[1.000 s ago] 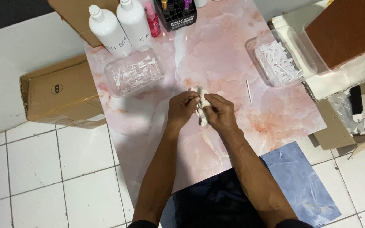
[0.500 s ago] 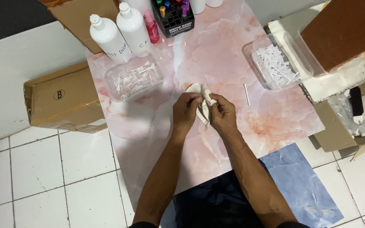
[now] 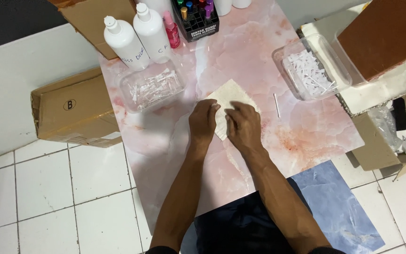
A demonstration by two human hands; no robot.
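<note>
Right now both hands lie flat on a pale cloth [image 3: 229, 96] near the middle of the pink marble board [image 3: 278, 155]. Spread wide, the left hand [image 3: 203, 121] presses the cloth's left side, while the right hand [image 3: 243, 126] presses its right side, fingers together. A thin white stick [image 3: 276, 104] lies just beside the cloth. Two clear tubs [image 3: 151, 87] [image 3: 312, 70] sit near the board's left and right edges, with white bottles [image 3: 137, 35] at the far edge.

Cloth [image 3: 229, 101], earlier bunched upright between both hands, now lies spread flat on pink marble board [image 3: 259, 56]. Left hand [image 3: 204, 121] and right hand [image 3: 243, 126] press palms down on it.
</note>
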